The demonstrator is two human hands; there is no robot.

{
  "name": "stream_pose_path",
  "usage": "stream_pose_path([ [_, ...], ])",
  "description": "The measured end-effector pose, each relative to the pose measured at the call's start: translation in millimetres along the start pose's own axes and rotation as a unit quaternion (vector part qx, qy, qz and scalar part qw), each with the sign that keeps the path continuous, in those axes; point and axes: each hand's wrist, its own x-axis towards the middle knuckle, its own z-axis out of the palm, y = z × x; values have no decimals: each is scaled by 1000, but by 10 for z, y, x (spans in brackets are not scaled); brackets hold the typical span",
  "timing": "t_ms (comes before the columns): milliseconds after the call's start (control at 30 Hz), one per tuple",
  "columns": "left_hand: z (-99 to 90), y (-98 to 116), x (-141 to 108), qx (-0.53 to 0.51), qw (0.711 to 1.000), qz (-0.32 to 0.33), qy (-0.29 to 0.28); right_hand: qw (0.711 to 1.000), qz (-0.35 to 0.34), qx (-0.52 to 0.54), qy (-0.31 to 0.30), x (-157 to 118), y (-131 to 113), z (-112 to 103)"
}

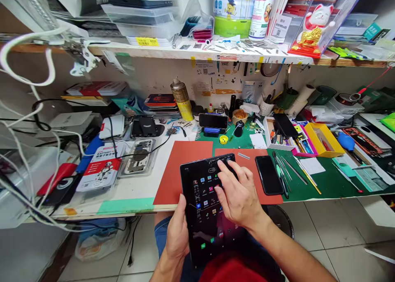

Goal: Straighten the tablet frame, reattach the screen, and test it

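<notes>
A black tablet (197, 228) with a lit home screen of app icons tilts up at the bench's front edge, its upper end over the orange-red mats (191, 154). My left hand (178, 228) grips its left side, with the thumb along the edge and the other fingers hidden behind. Over the tablet's upper right is my right hand (239, 191), fingers spread and fingertips at the glass near the top. Cracks seem to run along that top edge. To the right a black smartphone (269, 175) lies face up, partly on the mat.
Tweezers (281, 171) and thin tools lie right of the phone on a green mat (321, 187). Behind stand small tool boxes (324, 140), a propped phone (212, 121) and a spray can (182, 99). Loose cables (37, 199) hang at left. A loaded shelf (185, 51) overhangs the bench.
</notes>
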Motion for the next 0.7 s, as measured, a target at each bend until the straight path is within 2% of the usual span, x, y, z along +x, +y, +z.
stream_pose_path([
  [233,-121,-79,52,82,988,116,65,997,-68,33,-19,172,-306,74],
  [333,-156,-104,73,109,980,141,84,995,-85,44,-21,218,-372,91],
  [433,-104,-85,63,94,985,125,70,994,-89,58,-37,160,-396,74],
  [567,72,11,49,53,993,105,18,988,-99,88,-75,-114,-436,16],
  [700,232,120,99,13,998,21,-52,981,-121,111,-101,-497,-526,-38],
])
